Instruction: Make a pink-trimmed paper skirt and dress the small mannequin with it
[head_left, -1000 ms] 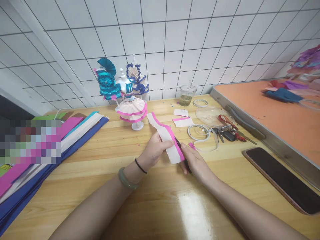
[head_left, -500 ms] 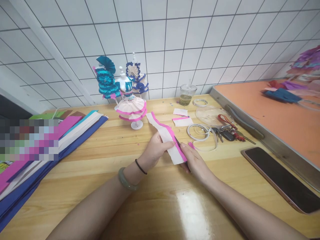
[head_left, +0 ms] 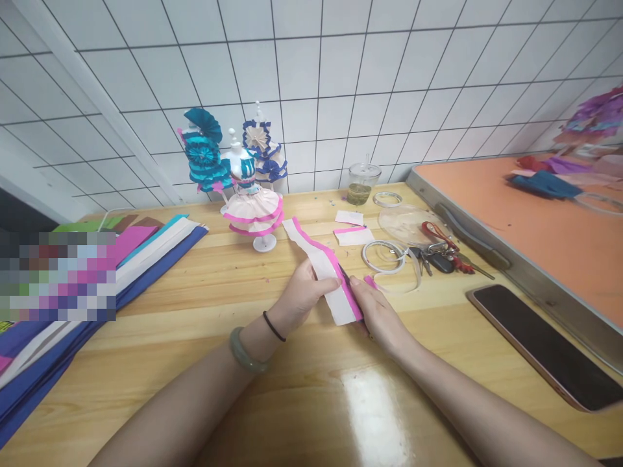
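My left hand (head_left: 302, 293) pinches a long white crepe paper strip (head_left: 342, 307) with a pink edge, thumb on top and fingers underneath. The strip slants away toward the small dress form (head_left: 254, 206), which wears a white paper skirt with pink trim. At the strip's pink edge, my right hand (head_left: 382, 316) is closed around dark scissors (head_left: 344, 274). Only a bit of their dark blade shows; the paper and my fingers hide the rest. Beyond my hands lie two short white pieces, one of them a pink-edged paper piece (head_left: 354, 237).
Tape rolls (head_left: 383, 271), keys (head_left: 440, 261) and a phone (head_left: 542, 347) lie to the right, beside an orange board (head_left: 525, 227). A lidded cup (head_left: 359, 192) stands near the tiled wall. Folded coloured paper (head_left: 160, 259) covers the left side. More decorated dress forms (head_left: 202, 155) stand behind.
The view has shifted slightly. Both hands keep their hold in nearly the same place, and the near end of the strip sits a little lower and more to the left.
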Available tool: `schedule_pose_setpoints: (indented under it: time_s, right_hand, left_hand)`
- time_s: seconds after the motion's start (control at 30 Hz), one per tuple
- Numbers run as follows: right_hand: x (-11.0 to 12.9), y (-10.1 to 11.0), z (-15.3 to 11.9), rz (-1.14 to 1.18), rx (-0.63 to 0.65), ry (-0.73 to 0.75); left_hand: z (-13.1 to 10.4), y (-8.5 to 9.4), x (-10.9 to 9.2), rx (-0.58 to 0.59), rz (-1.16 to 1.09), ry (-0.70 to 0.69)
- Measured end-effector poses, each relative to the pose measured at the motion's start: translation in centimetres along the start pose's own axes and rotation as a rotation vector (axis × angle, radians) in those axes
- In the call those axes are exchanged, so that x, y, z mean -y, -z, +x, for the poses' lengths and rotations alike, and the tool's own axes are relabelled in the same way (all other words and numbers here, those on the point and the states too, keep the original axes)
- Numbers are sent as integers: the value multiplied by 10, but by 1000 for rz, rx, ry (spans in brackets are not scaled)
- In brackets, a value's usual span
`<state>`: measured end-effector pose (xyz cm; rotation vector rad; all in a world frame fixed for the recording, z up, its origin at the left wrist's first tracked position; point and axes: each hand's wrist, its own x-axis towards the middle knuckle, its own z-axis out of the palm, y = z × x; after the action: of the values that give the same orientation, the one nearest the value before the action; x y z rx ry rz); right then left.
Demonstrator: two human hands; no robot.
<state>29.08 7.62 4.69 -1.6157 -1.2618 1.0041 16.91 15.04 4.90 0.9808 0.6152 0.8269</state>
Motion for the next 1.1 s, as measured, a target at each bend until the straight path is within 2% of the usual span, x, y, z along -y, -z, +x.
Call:
schedule_pose_setpoints:
  time_s: [0.17, 0.37, 0.77, 1.1]
  right_hand:
    - [-3, 0, 1, 40, 14, -64]
    - [-5, -1, 3, 71, 28, -68]
    - [-7, -2, 3, 187, 48, -155]
    - [-14, -3, 7, 156, 12, -59]
  left_hand:
    - [0, 0, 3, -18, 6, 9]
    - [0, 0, 6, -24, -23, 24]
    - [-1, -3, 3, -39, -52, 45]
    - [0, 0, 7, -36, -41, 68]
